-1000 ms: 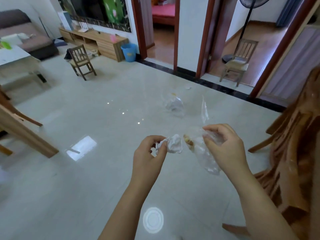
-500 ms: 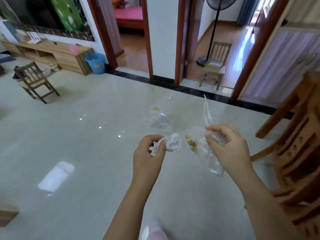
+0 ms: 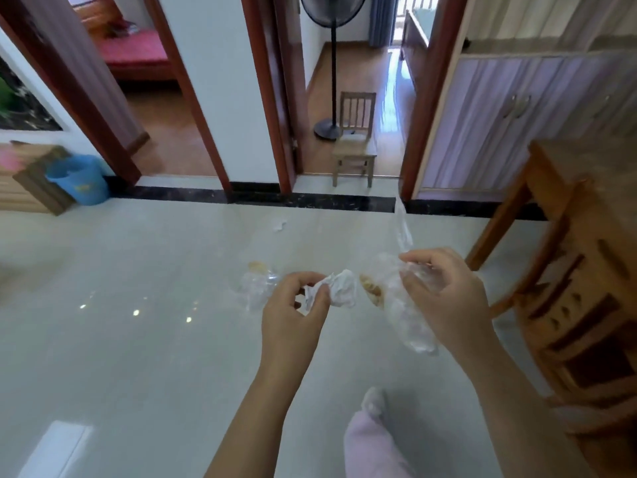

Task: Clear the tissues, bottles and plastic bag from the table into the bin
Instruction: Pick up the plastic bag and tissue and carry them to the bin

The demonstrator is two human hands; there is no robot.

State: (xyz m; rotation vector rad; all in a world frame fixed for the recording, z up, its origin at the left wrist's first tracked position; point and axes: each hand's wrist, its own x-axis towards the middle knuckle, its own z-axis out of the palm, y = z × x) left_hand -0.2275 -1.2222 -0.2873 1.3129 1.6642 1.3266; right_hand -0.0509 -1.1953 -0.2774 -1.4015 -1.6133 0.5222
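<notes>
Your left hand (image 3: 293,307) is pinched shut on a crumpled white tissue (image 3: 339,288), thumb and fingertips clamping its near edge while the wad sticks out toward your other hand. Your right hand (image 3: 444,298) is closed around a clear plastic bag (image 3: 403,312); the bag's body hangs down below your fingers, a thin twisted strip of it stands up above your knuckles, and something tan shows through the film on the side facing the tissue. Tissue and bag sit just beside each other in the air, very close, and whether they touch cannot be told.

Take the blue bin (image 3: 78,179) as your landmark. It stands on the floor against the wall, next to the end of a low wooden cabinet (image 3: 31,181) and just beside a dark-framed doorway. Both of your hands and what they hold are well apart from the bin, nearer to you and off to its right. Between the bin and your hands, a second clear plastic bag (image 3: 256,288) lies on the pale tiled floor (image 3: 138,339), partly behind your left hand. A small white scrap (image 3: 280,225) lies on the floor farther from you, to the right of the bin and near the dark threshold strip. Far to the right of the bin, past your right hand, stands a carved wooden chair (image 3: 579,288).
</notes>
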